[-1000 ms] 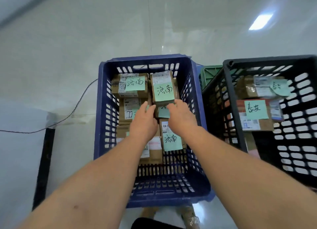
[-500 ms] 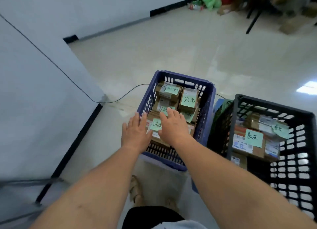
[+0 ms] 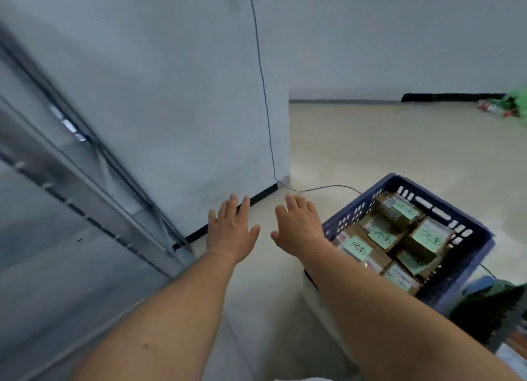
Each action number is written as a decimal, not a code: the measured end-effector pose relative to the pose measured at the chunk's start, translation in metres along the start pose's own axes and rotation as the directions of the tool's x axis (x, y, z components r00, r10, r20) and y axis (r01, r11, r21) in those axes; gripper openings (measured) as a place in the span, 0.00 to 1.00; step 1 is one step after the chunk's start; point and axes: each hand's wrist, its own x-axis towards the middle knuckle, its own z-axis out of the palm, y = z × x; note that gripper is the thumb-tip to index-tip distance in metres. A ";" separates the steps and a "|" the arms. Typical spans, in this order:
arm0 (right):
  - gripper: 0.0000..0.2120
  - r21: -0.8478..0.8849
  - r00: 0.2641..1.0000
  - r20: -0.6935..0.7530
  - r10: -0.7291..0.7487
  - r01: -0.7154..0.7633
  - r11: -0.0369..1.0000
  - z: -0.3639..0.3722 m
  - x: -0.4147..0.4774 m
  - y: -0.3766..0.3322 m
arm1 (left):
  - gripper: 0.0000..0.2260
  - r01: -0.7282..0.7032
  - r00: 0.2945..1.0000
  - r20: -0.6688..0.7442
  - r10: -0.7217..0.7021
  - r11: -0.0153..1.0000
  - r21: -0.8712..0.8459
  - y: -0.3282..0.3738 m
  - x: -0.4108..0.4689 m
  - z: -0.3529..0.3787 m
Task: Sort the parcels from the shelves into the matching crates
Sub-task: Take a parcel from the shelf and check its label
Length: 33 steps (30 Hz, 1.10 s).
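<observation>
A blue slatted crate [image 3: 473, 238] stands on the floor at the right, packed with several brown parcels [image 3: 379, 234] that carry green handwritten notes. My left hand [image 3: 231, 229] hovers over the bare floor left of the crate, fingers spread, holding nothing. My right hand [image 3: 299, 226] is beside it, just left of the crate's near corner, also spread and empty. Both palms face down. A blurred grey metal shelf frame [image 3: 85, 209] runs along the left edge.
A white wall [image 3: 171, 95] with a black cable [image 3: 262, 81] rises ahead; the cable trails across the floor behind the crate. A dark crate corner [image 3: 490, 312] shows at the lower right. Green bags [image 3: 510, 104] lie far right by the wall.
Both hands have left the blue crate and swung left with nothing in them. My view has turned left, so the crate slid right and the shelf frame came into view.
</observation>
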 end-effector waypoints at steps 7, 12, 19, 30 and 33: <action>0.27 -0.067 0.958 0.009 -0.285 0.285 0.956 -0.003 -0.025 -0.142 | 0.32 0.266 0.961 -0.052 -0.270 0.961 -0.079 -0.120 -0.100 -0.004; 0.25 -0.129 0.892 0.022 -0.452 0.451 0.883 -0.006 -0.066 -0.248 | 0.32 0.398 0.909 -0.102 -0.405 0.914 -0.079 -0.199 -0.190 -0.005; 0.29 -0.216 0.776 -0.014 -0.630 0.613 0.760 -0.011 -0.136 -0.386 | 0.31 0.565 0.801 -0.155 -0.578 0.816 -0.124 -0.298 -0.317 -0.002; 0.29 -0.262 0.504 0.015 -0.864 0.836 0.483 0.015 -0.229 -0.577 | 0.30 0.794 0.542 -0.209 -0.814 0.577 -0.191 -0.415 -0.506 0.024; 0.29 -0.268 0.407 0.058 -0.912 0.886 0.378 0.029 -0.250 -0.622 | 0.30 0.841 0.458 -0.203 -0.865 0.496 -0.217 -0.438 -0.544 0.036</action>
